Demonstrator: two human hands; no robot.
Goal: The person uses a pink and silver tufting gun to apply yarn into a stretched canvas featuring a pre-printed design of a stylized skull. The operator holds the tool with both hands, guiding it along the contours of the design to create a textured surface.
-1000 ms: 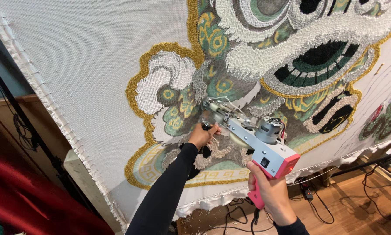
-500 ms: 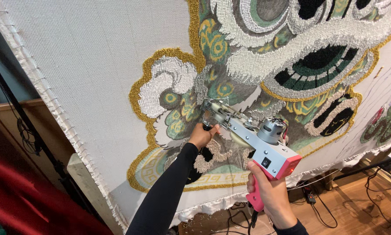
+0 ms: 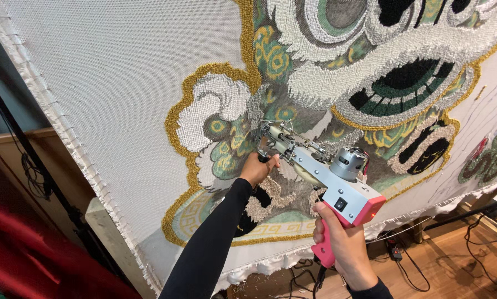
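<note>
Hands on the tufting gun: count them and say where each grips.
2. The left hand grips the front handle near the needle of the tufting gun; the right hand grips its pink rear handle.

- The cloth (image 3: 110, 94) is stretched on a frame and stands tilted; it carries a tufted design (image 3: 337, 94) in gold, green, white, grey and black; a gold outline (image 3: 177, 119) runs around the design's left part; the left part of the cloth is bare weave
- A frayed white edge (image 3: 49, 111) runs along the cloth's left and bottom sides
- A wooden beam (image 3: 112, 238) of the frame shows under the lower left edge
- The wooden floor (image 3: 453, 271) lies below at the right; black cables (image 3: 403, 266) lie on it, and a small plug (image 3: 393, 253) among them
</note>
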